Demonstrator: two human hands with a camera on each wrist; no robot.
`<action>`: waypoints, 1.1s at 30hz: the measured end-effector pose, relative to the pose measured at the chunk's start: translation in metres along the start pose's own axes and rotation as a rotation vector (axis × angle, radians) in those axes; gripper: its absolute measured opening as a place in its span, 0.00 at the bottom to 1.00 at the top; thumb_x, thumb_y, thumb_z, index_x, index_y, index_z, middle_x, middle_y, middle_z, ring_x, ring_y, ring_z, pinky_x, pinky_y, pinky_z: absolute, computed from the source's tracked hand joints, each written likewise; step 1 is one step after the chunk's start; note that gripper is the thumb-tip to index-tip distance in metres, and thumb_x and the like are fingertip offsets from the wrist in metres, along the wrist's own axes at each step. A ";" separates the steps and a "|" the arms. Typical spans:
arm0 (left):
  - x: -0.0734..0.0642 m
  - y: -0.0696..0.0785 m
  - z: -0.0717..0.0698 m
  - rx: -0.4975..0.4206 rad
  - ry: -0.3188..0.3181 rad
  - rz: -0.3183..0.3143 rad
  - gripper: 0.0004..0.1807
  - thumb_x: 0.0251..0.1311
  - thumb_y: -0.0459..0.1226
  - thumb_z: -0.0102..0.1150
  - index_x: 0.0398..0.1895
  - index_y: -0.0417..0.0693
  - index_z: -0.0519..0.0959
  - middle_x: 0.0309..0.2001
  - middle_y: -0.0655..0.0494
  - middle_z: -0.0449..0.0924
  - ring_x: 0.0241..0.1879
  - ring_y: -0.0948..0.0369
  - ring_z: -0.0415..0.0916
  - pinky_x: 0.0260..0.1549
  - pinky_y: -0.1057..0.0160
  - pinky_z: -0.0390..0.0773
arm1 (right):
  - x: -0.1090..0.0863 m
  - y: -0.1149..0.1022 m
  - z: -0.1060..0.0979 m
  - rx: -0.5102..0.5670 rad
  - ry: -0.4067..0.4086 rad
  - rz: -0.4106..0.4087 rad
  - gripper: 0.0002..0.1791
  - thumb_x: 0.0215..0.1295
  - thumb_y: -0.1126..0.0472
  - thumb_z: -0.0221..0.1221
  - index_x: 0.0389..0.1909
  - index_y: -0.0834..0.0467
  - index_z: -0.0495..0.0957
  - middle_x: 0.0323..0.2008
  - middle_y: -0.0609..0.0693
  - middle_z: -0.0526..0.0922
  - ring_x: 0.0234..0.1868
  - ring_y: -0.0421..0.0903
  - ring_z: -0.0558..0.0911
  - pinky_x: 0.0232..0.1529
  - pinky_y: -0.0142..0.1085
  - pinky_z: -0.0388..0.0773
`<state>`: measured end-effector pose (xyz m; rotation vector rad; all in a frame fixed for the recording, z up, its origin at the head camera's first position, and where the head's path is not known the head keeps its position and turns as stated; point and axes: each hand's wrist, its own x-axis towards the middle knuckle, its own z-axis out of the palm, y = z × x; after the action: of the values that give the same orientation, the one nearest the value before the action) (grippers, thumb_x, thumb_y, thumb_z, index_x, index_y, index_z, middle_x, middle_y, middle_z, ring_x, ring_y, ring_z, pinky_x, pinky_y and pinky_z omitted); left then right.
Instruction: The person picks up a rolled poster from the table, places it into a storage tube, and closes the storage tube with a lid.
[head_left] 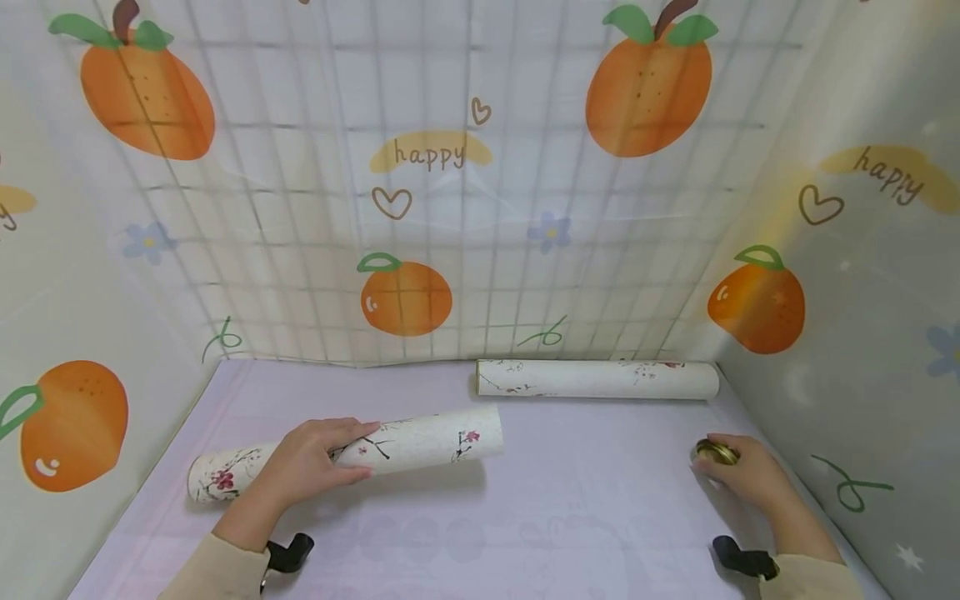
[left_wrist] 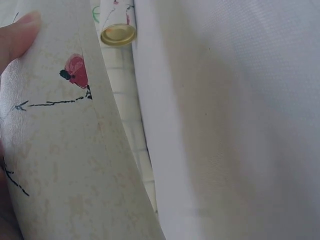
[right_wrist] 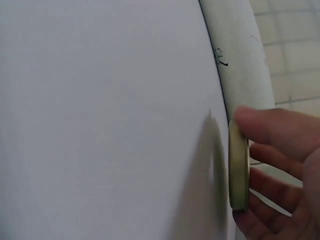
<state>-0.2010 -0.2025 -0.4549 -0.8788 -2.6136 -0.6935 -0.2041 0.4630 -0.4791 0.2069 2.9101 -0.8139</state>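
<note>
My left hand (head_left: pixel 309 465) grips a white cardboard tube (head_left: pixel 431 440) printed with dark branches and red blossoms, fingers over the top and thumb along the near side. The tube lies at a slant, its right end raised, with a shadow under it. Between the thumb and fingers of my right hand (head_left: pixel 752 477) is a round gold metal lid (head_left: pixel 717 452), pinched by its edge. The right wrist view shows this lid (right_wrist: pixel 239 167) edge-on, close over the table and casting a shadow.
A second printed tube (head_left: pixel 596 380) lies along the back of the table (head_left: pixel 570 500). Its end in the left wrist view carries a gold lid (left_wrist: pixel 119 35). Curtains with oranges and a white wire grid (head_left: pixel 517 275) rise behind the table, and more curtain flanks both sides.
</note>
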 end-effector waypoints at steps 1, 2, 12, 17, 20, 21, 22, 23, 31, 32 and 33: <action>0.000 0.000 0.000 0.001 0.001 0.001 0.35 0.47 0.55 0.77 0.62 0.66 0.80 0.53 0.56 0.84 0.55 0.53 0.81 0.54 0.47 0.79 | 0.000 -0.001 -0.001 -0.001 0.002 0.000 0.48 0.61 0.37 0.65 0.69 0.70 0.65 0.61 0.78 0.66 0.57 0.74 0.69 0.54 0.69 0.68; 0.000 0.000 0.000 0.002 0.002 0.001 0.35 0.47 0.55 0.77 0.62 0.66 0.80 0.53 0.56 0.84 0.55 0.53 0.81 0.54 0.47 0.79 | -0.001 -0.002 -0.001 0.000 0.001 -0.001 0.49 0.61 0.37 0.65 0.69 0.70 0.65 0.62 0.78 0.66 0.58 0.74 0.68 0.54 0.69 0.68; 0.001 0.001 -0.001 0.020 0.011 0.001 0.35 0.47 0.55 0.77 0.62 0.66 0.80 0.54 0.55 0.84 0.55 0.53 0.81 0.54 0.46 0.79 | -0.004 -0.006 -0.002 0.003 0.054 -0.034 0.47 0.61 0.35 0.64 0.66 0.69 0.69 0.61 0.76 0.69 0.57 0.73 0.71 0.52 0.67 0.71; 0.000 0.001 0.000 0.018 0.015 0.000 0.35 0.46 0.55 0.77 0.62 0.67 0.80 0.54 0.56 0.84 0.56 0.53 0.81 0.54 0.46 0.79 | -0.008 -0.011 -0.002 0.026 0.055 -0.022 0.48 0.62 0.34 0.63 0.68 0.68 0.67 0.62 0.76 0.67 0.57 0.72 0.70 0.51 0.66 0.72; 0.000 0.001 0.000 0.018 0.015 -0.001 0.35 0.47 0.55 0.77 0.63 0.68 0.80 0.54 0.57 0.84 0.56 0.53 0.80 0.54 0.47 0.79 | -0.012 -0.017 -0.003 0.043 0.074 -0.043 0.48 0.62 0.35 0.63 0.69 0.68 0.66 0.62 0.75 0.67 0.57 0.71 0.71 0.49 0.63 0.75; 0.000 0.001 0.000 0.020 0.017 0.000 0.35 0.47 0.55 0.77 0.63 0.68 0.80 0.54 0.57 0.84 0.56 0.53 0.80 0.53 0.47 0.79 | -0.014 -0.020 -0.003 0.054 0.082 -0.061 0.47 0.63 0.36 0.64 0.68 0.68 0.67 0.62 0.75 0.68 0.56 0.71 0.71 0.48 0.62 0.76; 0.000 0.001 0.000 0.021 0.018 0.001 0.35 0.46 0.55 0.77 0.62 0.68 0.80 0.54 0.57 0.84 0.56 0.53 0.81 0.53 0.47 0.79 | -0.016 -0.023 -0.004 0.062 0.090 -0.075 0.46 0.63 0.37 0.64 0.68 0.69 0.67 0.61 0.74 0.68 0.56 0.70 0.72 0.48 0.60 0.78; 0.000 0.001 0.000 0.022 0.020 0.003 0.35 0.46 0.55 0.77 0.62 0.68 0.80 0.53 0.57 0.84 0.55 0.53 0.81 0.53 0.47 0.80 | -0.017 -0.026 -0.004 0.071 0.096 -0.090 0.45 0.64 0.38 0.64 0.68 0.69 0.67 0.61 0.74 0.69 0.55 0.70 0.73 0.47 0.59 0.79; 0.001 0.003 0.000 0.033 0.038 0.031 0.36 0.45 0.54 0.79 0.62 0.66 0.81 0.52 0.56 0.85 0.54 0.54 0.82 0.52 0.48 0.81 | -0.029 -0.050 -0.009 0.117 0.103 -0.110 0.49 0.61 0.34 0.63 0.68 0.69 0.66 0.61 0.71 0.68 0.56 0.69 0.72 0.47 0.56 0.82; 0.001 0.003 0.000 0.034 0.038 0.033 0.36 0.45 0.55 0.78 0.62 0.66 0.81 0.52 0.56 0.85 0.54 0.54 0.82 0.52 0.48 0.81 | -0.030 -0.053 -0.010 0.115 0.105 -0.114 0.49 0.61 0.33 0.63 0.68 0.68 0.67 0.61 0.71 0.68 0.56 0.69 0.72 0.48 0.57 0.81; 0.001 0.003 0.000 0.035 0.037 0.033 0.36 0.45 0.55 0.78 0.62 0.66 0.81 0.52 0.56 0.85 0.54 0.54 0.82 0.52 0.48 0.81 | -0.031 -0.056 -0.010 0.113 0.105 -0.118 0.49 0.61 0.33 0.63 0.68 0.68 0.67 0.61 0.71 0.68 0.56 0.70 0.72 0.48 0.58 0.81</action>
<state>-0.1998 -0.2001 -0.4530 -0.8889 -2.5649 -0.6465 -0.1828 0.4179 -0.4378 0.0905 3.0005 -1.0179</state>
